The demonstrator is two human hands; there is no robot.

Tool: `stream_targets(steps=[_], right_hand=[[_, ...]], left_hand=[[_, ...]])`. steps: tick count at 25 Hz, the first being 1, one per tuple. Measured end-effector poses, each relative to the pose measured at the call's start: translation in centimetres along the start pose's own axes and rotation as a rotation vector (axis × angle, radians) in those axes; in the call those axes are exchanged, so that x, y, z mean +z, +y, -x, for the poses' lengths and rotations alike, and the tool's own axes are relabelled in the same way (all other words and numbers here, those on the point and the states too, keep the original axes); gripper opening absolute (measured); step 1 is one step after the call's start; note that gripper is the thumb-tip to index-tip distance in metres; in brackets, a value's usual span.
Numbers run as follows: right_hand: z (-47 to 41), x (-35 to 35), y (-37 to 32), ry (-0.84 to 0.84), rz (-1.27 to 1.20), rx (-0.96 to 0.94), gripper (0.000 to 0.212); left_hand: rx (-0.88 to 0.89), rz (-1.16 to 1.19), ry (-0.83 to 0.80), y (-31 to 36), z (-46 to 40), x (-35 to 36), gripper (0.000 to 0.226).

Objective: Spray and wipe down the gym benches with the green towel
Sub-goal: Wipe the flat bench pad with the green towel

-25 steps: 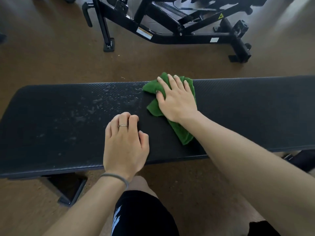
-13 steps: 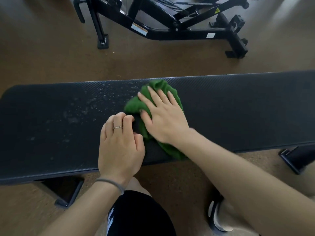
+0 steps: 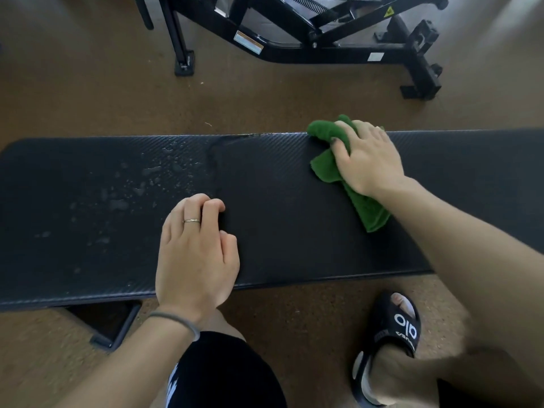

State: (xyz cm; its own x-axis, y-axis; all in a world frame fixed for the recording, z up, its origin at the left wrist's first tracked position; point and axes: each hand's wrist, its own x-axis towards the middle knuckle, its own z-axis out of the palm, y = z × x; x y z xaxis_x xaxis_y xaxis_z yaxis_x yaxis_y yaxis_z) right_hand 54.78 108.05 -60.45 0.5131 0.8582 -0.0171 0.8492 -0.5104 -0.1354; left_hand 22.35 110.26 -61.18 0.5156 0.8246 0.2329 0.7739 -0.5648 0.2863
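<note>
The flat bench (image 3: 294,219) runs left to right across the view, its black textured pad facing up. The green towel (image 3: 332,160) lies bunched on the pad right of centre, its upper end at the far edge of the pad and its lower end trailing toward the near side.

Right hand (image 3: 368,160): positioned on top of the towel, palm down. The fingers bend over the bunched upper part of the cloth and grip it against the pad, and the thumb presses on the fabric at the left side of the hand.

Left hand (image 3: 195,251): positioned on the near half of the pad, left of centre, well apart from the towel. The fingers are curled under so that the knuckles face up; the hand holds nothing (a thin ring (image 3: 191,221) sits on one finger and a grey band (image 3: 176,319) circles the wrist).

Spray droplets (image 3: 141,184) cover the pad left of the left hand. The section between the two hands shows no droplets.

On the brown floor (image 3: 73,92) beyond the bench stands a black machine frame (image 3: 309,51). A foot in a black slide sandal (image 3: 391,334) rests on the floor on the near side.
</note>
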Motion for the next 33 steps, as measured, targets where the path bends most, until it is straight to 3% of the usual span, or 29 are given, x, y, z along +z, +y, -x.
stream_targets(steps=[4,10,13,17,19,21,27,31,33], right_hand=[[0.0,1.2,-5.3,0.023,0.013,0.117,0.063],[0.2,2.8,-19.2,-0.053,-0.046,-0.238,0.064],[-1.0,1.8,-15.3,-0.035,-0.043,-0.316,0.06],[-2.5,0.0,-3.5,0.012,0.013,-0.039,0.051],[-2.3,-0.3,-1.9,-0.016,0.025,0.074,0.054],[-2.3,0.2,-4.9,-0.01,0.047,0.096,0.059],[-1.4,2.9,-22.6,-0.05,-0.024,-0.235,0.051],[-0.6,2.3,-19.6,-0.096,-0.084,-0.399,0.06],[-0.1,1.8,-14.3,-0.056,-0.082,-0.348,0.059]], left_hand=[[-0.007,-0.023,0.018,0.3,-0.2,0.2,0.034],[0.006,-0.066,0.0,-0.1,0.0,0.4,0.039],[-0.002,-0.048,-0.016,0.0,-0.1,0.2,0.04],[0.004,-0.044,-0.007,-0.1,-0.1,0.1,0.038],[0.002,-0.049,-0.005,0.0,-0.1,0.2,0.037],[-0.003,-0.059,-0.006,0.1,-0.2,0.3,0.037],[-0.001,-0.06,0.014,0.2,-0.1,0.4,0.04],[-0.001,-0.063,0.007,0.0,0.0,0.4,0.041],[-0.003,-0.046,0.003,0.0,0.0,0.3,0.042]])
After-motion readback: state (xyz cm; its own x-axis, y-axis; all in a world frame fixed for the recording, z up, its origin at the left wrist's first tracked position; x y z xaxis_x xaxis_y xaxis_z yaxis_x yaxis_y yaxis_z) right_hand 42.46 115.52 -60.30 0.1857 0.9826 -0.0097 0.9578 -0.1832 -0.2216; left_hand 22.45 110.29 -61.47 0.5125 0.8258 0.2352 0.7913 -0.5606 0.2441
